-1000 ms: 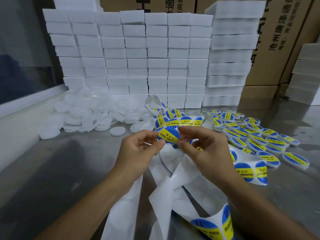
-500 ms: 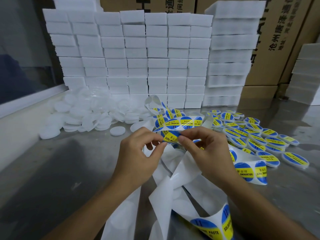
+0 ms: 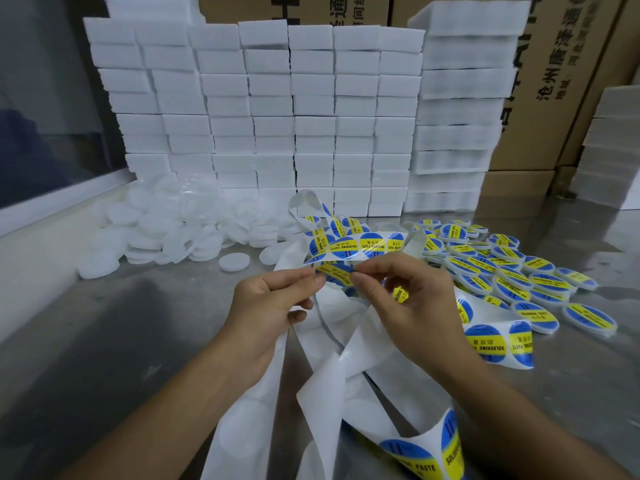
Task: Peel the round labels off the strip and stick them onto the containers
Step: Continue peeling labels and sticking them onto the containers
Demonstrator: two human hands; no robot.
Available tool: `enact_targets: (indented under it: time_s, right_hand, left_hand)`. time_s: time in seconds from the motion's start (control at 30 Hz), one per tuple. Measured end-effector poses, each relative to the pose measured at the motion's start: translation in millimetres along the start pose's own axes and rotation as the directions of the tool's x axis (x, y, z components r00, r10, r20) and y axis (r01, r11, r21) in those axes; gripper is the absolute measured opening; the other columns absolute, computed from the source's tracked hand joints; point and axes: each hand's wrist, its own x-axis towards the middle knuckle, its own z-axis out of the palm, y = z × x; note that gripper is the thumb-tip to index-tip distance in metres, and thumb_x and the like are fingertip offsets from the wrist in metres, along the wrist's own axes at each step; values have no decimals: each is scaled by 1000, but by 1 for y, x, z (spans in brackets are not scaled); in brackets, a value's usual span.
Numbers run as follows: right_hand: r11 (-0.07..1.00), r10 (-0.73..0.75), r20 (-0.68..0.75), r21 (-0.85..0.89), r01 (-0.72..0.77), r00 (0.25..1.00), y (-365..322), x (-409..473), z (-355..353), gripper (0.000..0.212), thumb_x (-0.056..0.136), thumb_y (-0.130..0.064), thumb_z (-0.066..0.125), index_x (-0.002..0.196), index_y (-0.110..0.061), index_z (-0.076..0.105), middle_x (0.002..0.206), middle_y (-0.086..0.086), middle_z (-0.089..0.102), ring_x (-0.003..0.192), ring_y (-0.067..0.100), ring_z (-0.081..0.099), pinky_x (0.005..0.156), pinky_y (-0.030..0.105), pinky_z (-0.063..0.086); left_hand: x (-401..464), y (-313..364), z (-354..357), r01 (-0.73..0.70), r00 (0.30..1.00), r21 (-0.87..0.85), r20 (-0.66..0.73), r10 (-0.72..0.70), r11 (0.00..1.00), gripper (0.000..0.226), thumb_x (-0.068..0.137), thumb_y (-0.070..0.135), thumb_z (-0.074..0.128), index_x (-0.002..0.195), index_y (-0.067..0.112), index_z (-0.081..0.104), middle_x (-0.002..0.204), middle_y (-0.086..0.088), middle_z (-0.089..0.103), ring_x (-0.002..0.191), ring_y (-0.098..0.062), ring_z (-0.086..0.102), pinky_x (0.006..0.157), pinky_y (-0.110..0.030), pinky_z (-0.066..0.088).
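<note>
Hands | left hand (image 3: pixel 273 306) pinches white backing strip (image 3: pixel 346 344) | right hand (image 3: pixel 408 299) pinches round blue-yellow label (image 3: pixel 337 274) | over grey metal surface (image 3: pixel 121 341)

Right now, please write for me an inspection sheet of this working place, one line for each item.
Surface: grey metal table, shiny, with reflections.
Job's things: label strip held up between both hands; labelled containers heaped on the right; plain white containers heaped on the left.
Clutter: empty white backing paper trailing toward the person.
Grippers: left hand and right hand pinch one label at the strip.
Cables: nothing seen.
Surroundings: stacked white foam blocks behind; cardboard boxes at the back right.
</note>
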Motion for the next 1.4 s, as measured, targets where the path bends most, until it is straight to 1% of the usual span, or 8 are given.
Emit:
enact_targets:
  time_s: [0.2, 0.43, 0.6, 0.77, 1.0, 1.2, 1.3, 1.4]
  right_hand:
    - [916, 293, -13, 292, -277, 956, -3, 5, -2, 16, 82, -7, 76, 80, -22, 75, 74, -3, 74, 65, 9, 69, 62, 15, 52]
    - [786, 498, 5, 419, -455, 867, -2, 9, -4, 11, 81, -9, 77, 79, -20, 75, 72, -5, 75, 62, 0, 68, 55, 8, 47]
    - [790, 497, 6, 411, -455, 868, -3, 9, -4, 13, 80, -8, 77, 77, -20, 75, 70, -6, 75, 61, 0, 68, 53, 8, 47]
    - [788, 504, 7, 405, -463, 864, -2, 10, -4, 13, 79, -10, 78, 75, -22, 76, 72, -5, 75, 63, -1, 68, 55, 7, 46]
    - [773, 527, 0, 415, -480, 850, -1, 11, -5, 8, 80, -11, 78, 78, -19, 76, 71, -4, 75, 62, -1, 66, 54, 8, 46]
    - [776, 530, 0, 404, -485, 848, -2, 12, -5, 9, 80, -10, 78, 76, -19, 76, 71, -3, 75, 62, -1, 67, 54, 8, 46]
    - [777, 530, 0, 400, -486, 848, -3, 12, -6, 10, 80, -10, 78, 76, -19, 76, 70, -3, 75, 60, -1, 65, 54, 9, 46]
    - [784, 528, -9, 389, -483, 849, -3, 12, -6, 10, 80, -11, 78, 76, -20, 76, 70, -4, 74, 60, 0, 65, 54, 9, 47]
  left_hand:
    - [15, -2, -18, -91, 979, 119, -172, 111, 989, 20, 76, 10, 78, 92, 21, 75, 63, 8, 69, 52, -4, 55, 54, -14, 48]
    - [72, -6, -65, -158, 815, 576, -382, 435, 802, 18, 78, 16, 75, 69, 30, 69, 69, 15, 67, 68, -8, 64, 63, -20, 47]
    - [104, -24, -89, 96, 907, 878, -271, 321, 469, 33, 86, 30, 69, 117, 22, 67, 121, -7, 66, 107, -28, 61, 91, -38, 49]
    - [120, -20, -91, 182, 941, 930, -258, 217, 320, 50, 88, 48, 61, 133, 28, 56, 127, -9, 62, 115, -33, 55, 100, -48, 44]
    - [129, -19, -94, 246, 928, 927, -309, 207, 284, 46, 83, 56, 63, 119, 27, 64, 123, -8, 64, 115, -31, 55, 101, -45, 43]
    - [128, -19, -92, 208, 906, 925, -304, 294, 317, 24, 80, 48, 72, 78, 26, 62, 94, -3, 71, 90, -25, 61, 87, -40, 51]
    - [123, -21, -91, 183, 881, 913, -317, 351, 364, 33, 76, 48, 76, 93, 21, 68, 98, -4, 70, 74, -18, 58, 72, -30, 47]
    - [111, -21, -84, 80, 830, 904, -294, 475, 420, 44, 73, 49, 78, 104, 19, 69, 109, -5, 70, 94, -23, 62, 71, -30, 43]
